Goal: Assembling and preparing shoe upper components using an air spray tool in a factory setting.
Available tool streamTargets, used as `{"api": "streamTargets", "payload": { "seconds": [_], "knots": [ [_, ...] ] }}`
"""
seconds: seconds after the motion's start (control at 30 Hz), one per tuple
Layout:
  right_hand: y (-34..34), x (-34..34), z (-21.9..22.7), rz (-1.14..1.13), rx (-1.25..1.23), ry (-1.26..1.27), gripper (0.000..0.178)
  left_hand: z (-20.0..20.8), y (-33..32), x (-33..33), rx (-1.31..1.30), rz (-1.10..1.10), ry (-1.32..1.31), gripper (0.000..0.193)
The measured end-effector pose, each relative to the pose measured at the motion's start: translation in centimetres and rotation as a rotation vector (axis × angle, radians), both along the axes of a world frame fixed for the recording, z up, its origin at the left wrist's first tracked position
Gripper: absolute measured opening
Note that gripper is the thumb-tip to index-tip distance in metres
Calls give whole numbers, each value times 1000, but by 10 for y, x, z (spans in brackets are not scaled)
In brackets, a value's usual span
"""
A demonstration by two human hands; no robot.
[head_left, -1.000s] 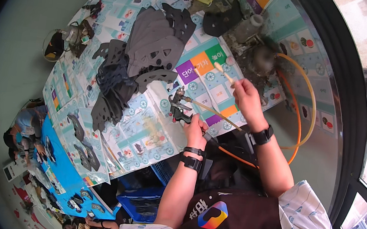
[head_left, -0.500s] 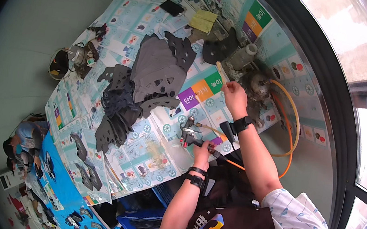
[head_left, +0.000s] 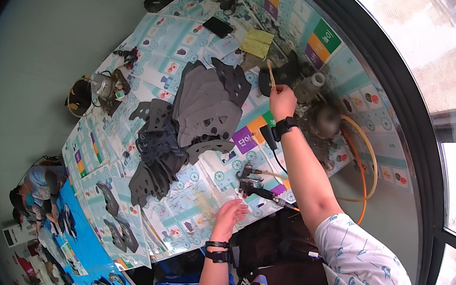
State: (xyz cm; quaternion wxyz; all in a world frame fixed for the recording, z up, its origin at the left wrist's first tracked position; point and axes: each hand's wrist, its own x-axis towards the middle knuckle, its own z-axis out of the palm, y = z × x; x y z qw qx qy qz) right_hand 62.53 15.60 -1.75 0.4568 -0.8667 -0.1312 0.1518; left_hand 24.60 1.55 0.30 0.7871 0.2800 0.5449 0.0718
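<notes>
At the right of the table, my right hand (head_left: 283,102) grips a thin, pale, wooden-looking stick (head_left: 272,76) that points away from me. Beyond it sits a dark piece or container, partly hidden. My left hand (head_left: 231,214) is over the near table edge with its fingers apart, holding nothing. Just past its fingertips, a spray gun (head_left: 253,188) with hoses attached lies on the table. Stacked dark grey shoe-part-like sheets (head_left: 208,107) with cut-out holes cover the middle. More dark cut pieces (head_left: 154,179) lie in a heap nearer me.
A metal pot (head_left: 329,120) and a cloudy bottle (head_left: 310,86) stand by the wall, near yellow and orange hoses (head_left: 374,169). A yellow cloth (head_left: 257,43) and black phone (head_left: 218,27) lie far back. Another person (head_left: 42,185) works beside a blue-covered table (head_left: 69,225) at left.
My left hand has let go of the spray gun and drawn back toward me. My right hand has moved slightly left and away with the stick. The whole view has shifted a little.
</notes>
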Motion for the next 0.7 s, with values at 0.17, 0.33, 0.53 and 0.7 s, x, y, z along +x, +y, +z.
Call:
{"api": "streamTargets", "payload": {
  "seconds": [0.17,0.33,0.53,0.7],
  "knots": [
    [38,36,12,-61,128,-334,39,14,20,7,12,-36,-22,30],
    [-22,-15,-7,144,96,-96,45,11,42,15,137,-187,18,27],
    [-118,-50,4,23,30,85,44,-13,76,82,662,-508,102,29],
    [-133,-43,-5,176,-330,-218,50,-6,122,182,989,-577,102,35]
  ]
}}
